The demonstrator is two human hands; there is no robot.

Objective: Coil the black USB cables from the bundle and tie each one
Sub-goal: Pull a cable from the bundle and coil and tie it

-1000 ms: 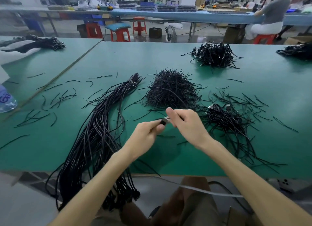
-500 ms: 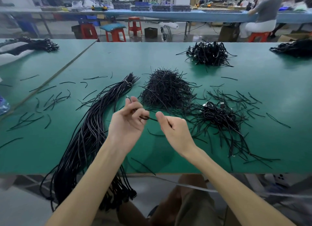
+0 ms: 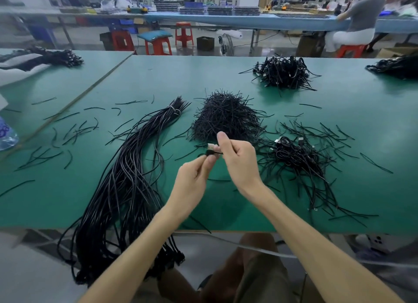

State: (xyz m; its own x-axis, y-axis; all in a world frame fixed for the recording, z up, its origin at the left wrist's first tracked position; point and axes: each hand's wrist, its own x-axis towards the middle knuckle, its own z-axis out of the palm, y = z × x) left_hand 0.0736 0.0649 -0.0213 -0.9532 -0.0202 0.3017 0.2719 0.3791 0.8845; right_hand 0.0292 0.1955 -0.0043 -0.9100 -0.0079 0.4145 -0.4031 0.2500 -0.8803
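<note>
A long bundle of black USB cables lies on the green table at the left and hangs over the front edge. Above the table's middle, my left hand pinches the black plug end of one USB cable, its metal tip pointing up. My right hand pinches the same cable just right of the plug, thumb raised. A heap of short black ties sits just beyond my hands. Coiled, tied cables lie in a loose pile at the right.
Another pile of coiled cables sits at the back of the table, more at the far right edge. Loose ties are scattered at the left. A plastic bottle stands at the left edge. A seated person works at a far bench.
My hands, apart half a second ago with the left one raised, have come together again. Both now pinch the cable's plug end.
</note>
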